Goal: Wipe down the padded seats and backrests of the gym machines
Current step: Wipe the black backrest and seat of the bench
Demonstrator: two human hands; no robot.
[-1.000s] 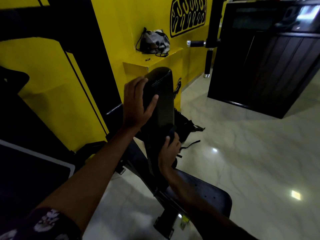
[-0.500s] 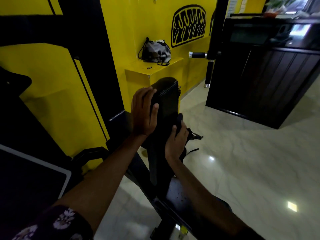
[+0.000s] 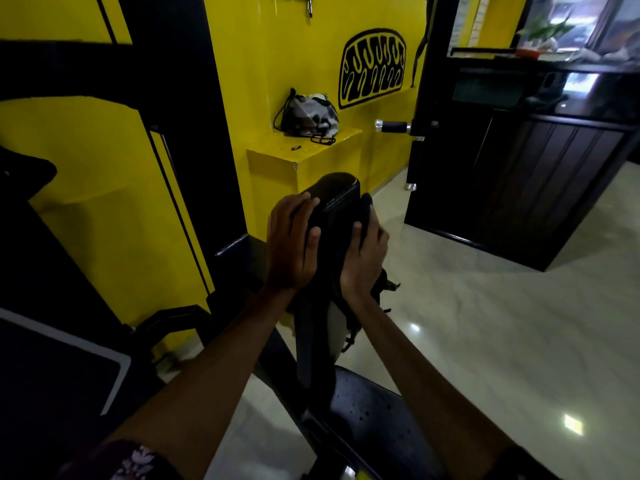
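A black padded backrest (image 3: 337, 216) stands upright in the middle of the view, above a black padded seat (image 3: 374, 410) speckled with droplets. My left hand (image 3: 292, 244) grips the backrest's left edge near the top, fingers curled round it. My right hand (image 3: 367, 258) holds a dark cloth (image 3: 366, 206) against the backrest's right side near the top. The cloth is hard to tell from the dark padding.
A yellow wall and a yellow ledge (image 3: 304, 154) with a grey patterned bag (image 3: 310, 116) stand behind the bench. A black post with a chrome-tipped handle (image 3: 393, 126) and a dark wooden counter (image 3: 540, 174) stand at the right. Glossy pale floor (image 3: 485, 323) spreads to the right.
My right hand with the cloth has moved up the backrest from its lower part to near the top. My left hand has stayed at the upper left edge.
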